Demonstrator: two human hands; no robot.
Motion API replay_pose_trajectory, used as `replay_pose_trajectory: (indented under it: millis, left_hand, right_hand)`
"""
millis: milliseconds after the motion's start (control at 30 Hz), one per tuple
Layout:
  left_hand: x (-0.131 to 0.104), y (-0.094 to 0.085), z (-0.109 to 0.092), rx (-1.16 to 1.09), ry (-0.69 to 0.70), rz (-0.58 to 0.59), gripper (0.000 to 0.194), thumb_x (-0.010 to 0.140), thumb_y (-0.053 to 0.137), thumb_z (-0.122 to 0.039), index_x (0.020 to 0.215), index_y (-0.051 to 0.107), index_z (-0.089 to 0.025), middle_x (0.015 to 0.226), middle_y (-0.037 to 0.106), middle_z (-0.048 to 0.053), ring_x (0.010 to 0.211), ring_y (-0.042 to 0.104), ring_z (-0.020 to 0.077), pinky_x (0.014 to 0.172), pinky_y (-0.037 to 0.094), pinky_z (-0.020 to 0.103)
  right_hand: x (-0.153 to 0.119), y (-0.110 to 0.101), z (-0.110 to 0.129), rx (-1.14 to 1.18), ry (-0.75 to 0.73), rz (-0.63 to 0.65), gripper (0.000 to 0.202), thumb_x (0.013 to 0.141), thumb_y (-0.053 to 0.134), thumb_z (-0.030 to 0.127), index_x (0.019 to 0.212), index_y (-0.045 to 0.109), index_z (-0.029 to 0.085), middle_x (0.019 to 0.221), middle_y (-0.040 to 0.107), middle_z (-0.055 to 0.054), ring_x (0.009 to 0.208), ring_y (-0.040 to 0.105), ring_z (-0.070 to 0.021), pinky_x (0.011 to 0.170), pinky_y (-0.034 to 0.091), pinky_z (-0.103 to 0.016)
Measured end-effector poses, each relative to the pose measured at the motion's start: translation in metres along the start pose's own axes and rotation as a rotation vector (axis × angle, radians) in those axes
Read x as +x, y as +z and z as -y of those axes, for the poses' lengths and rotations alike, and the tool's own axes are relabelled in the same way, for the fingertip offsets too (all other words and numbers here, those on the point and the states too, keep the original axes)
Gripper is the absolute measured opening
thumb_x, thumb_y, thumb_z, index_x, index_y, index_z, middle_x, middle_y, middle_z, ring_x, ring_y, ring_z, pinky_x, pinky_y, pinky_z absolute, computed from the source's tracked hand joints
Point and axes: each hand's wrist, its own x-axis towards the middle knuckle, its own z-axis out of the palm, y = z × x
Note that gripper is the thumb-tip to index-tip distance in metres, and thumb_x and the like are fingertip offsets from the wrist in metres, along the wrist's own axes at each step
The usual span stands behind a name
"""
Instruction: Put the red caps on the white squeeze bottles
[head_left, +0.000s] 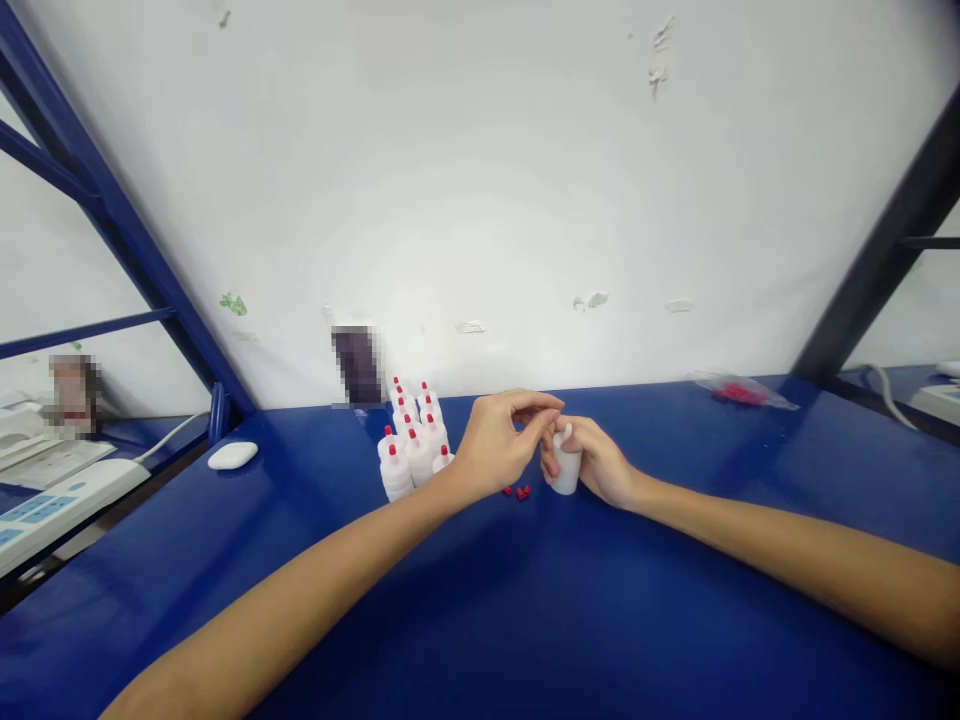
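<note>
My right hand (600, 462) is wrapped round a white bottle (566, 472), which it holds roughly upright over the blue table. My left hand (504, 440) reaches across to the bottle's top with thumb and fingers pinched together; whatever lies between those fingertips is too small to make out. Several small red caps (523, 493) lie on the table just left of the held bottle. Beyond my left forearm stand several white bottles (418, 455) with red tips, grouped close together and partly hidden by the arm.
A clear bag (741, 391) with red pieces lies at the back right. A white rounded object (233, 456) rests on the left of the blue table (480, 620). A power strip (67, 505) is at far left. Blurred dark object (358, 365) by the wall.
</note>
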Motion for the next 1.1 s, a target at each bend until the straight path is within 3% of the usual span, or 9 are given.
replay_pose_trajectory:
  millis: [167, 300, 433, 533, 667, 767, 900, 1033, 1100]
  left_hand:
    - [0.001, 0.005, -0.007, 0.076, 0.066, 0.152, 0.015, 0.091, 0.061, -0.016, 0.093, 0.076, -0.015, 0.091, 0.077, 0.006, 0.081, 0.072, 0.0166, 0.075, 0.057, 0.028]
    - [-0.002, 0.001, -0.01, 0.121, 0.158, 0.213, 0.018, 0.092, 0.058, -0.016, 0.093, 0.075, -0.015, 0.092, 0.076, 0.006, 0.078, 0.071, 0.0155, 0.074, 0.057, 0.028]
    - [-0.004, -0.001, -0.004, 0.11, 0.178, 0.208, 0.025, 0.087, 0.055, -0.009, 0.105, 0.071, -0.014, 0.09, 0.076, 0.005, 0.074, 0.071, 0.0143, 0.074, 0.058, 0.027]
    - [-0.007, 0.003, -0.001, 0.075, 0.175, 0.201, 0.043, 0.081, 0.055, -0.003, 0.121, 0.064, -0.017, 0.091, 0.076, 0.003, 0.073, 0.07, 0.0125, 0.073, 0.058, 0.025]
    - [-0.01, 0.011, -0.005, 0.105, 0.183, 0.175, 0.039, 0.08, 0.055, -0.004, 0.116, 0.066, -0.017, 0.088, 0.075, 0.002, 0.069, 0.068, 0.0116, 0.068, 0.056, 0.023]
    - [-0.008, 0.008, -0.011, 0.111, 0.168, 0.219, 0.037, 0.081, 0.054, -0.003, 0.113, 0.068, -0.016, 0.085, 0.075, 0.002, 0.069, 0.067, 0.0112, 0.068, 0.054, 0.024]
    - [0.008, -0.026, -0.025, 0.124, 0.098, 0.264, 0.021, 0.085, 0.059, -0.013, 0.102, 0.071, -0.015, 0.09, 0.076, 0.004, 0.075, 0.066, 0.0126, 0.071, 0.053, 0.026]
    - [0.025, -0.093, -0.045, 0.23, 0.019, 0.287, 0.013, 0.083, 0.068, -0.024, 0.086, 0.075, -0.014, 0.08, 0.073, 0.004, 0.068, 0.061, 0.0129, 0.063, 0.049, 0.024]
    - [0.03, -0.124, -0.051, 0.35, -0.059, 0.372, 0.016, 0.08, 0.071, -0.029, 0.083, 0.077, -0.014, 0.07, 0.07, 0.003, 0.061, 0.058, 0.0124, 0.055, 0.043, 0.023]
  right_hand:
    - [-0.007, 0.006, 0.001, 0.013, -0.016, 0.011, 0.015, 0.062, 0.049, 0.022, 0.055, 0.061, 0.017, 0.049, 0.058, -0.005, 0.048, 0.051, -0.0189, 0.052, 0.042, -0.032]
    - [-0.008, 0.008, 0.004, 0.035, -0.002, 0.043, 0.023, 0.066, 0.05, 0.033, 0.058, 0.065, 0.017, 0.052, 0.059, -0.007, 0.05, 0.052, -0.0207, 0.055, 0.044, -0.034]
    - [-0.008, 0.01, 0.003, 0.04, -0.009, 0.03, 0.044, 0.08, 0.046, 0.051, 0.056, 0.063, 0.018, 0.049, 0.055, -0.006, 0.048, 0.05, -0.0194, 0.053, 0.044, -0.033]
    - [-0.008, 0.012, 0.002, 0.011, -0.005, -0.003, 0.045, 0.08, 0.048, 0.05, 0.051, 0.059, 0.018, 0.045, 0.052, -0.004, 0.043, 0.048, -0.0178, 0.05, 0.042, -0.032]
    - [-0.011, 0.016, 0.002, 0.082, 0.014, -0.047, 0.034, 0.074, 0.05, 0.047, 0.057, 0.059, 0.019, 0.04, 0.048, -0.002, 0.036, 0.042, -0.017, 0.042, 0.036, -0.031]
    - [-0.014, 0.017, 0.002, 0.05, -0.014, -0.047, 0.036, 0.076, 0.051, 0.046, 0.054, 0.059, 0.019, 0.039, 0.049, -0.003, 0.037, 0.043, -0.0168, 0.042, 0.035, -0.03]
    - [-0.016, 0.015, 0.0, -0.047, -0.063, 0.018, 0.044, 0.084, 0.049, 0.049, 0.056, 0.062, 0.017, 0.044, 0.051, -0.003, 0.041, 0.045, -0.0163, 0.046, 0.036, -0.03]
    - [-0.016, 0.012, -0.002, -0.081, -0.035, 0.02, 0.045, 0.089, 0.05, 0.051, 0.062, 0.062, 0.016, 0.045, 0.05, -0.001, 0.042, 0.045, -0.0148, 0.046, 0.037, -0.028]
    - [-0.016, 0.013, -0.002, -0.133, 0.001, -0.019, 0.051, 0.093, 0.048, 0.054, 0.06, 0.06, 0.017, 0.044, 0.049, 0.0, 0.041, 0.044, -0.0139, 0.046, 0.037, -0.027]
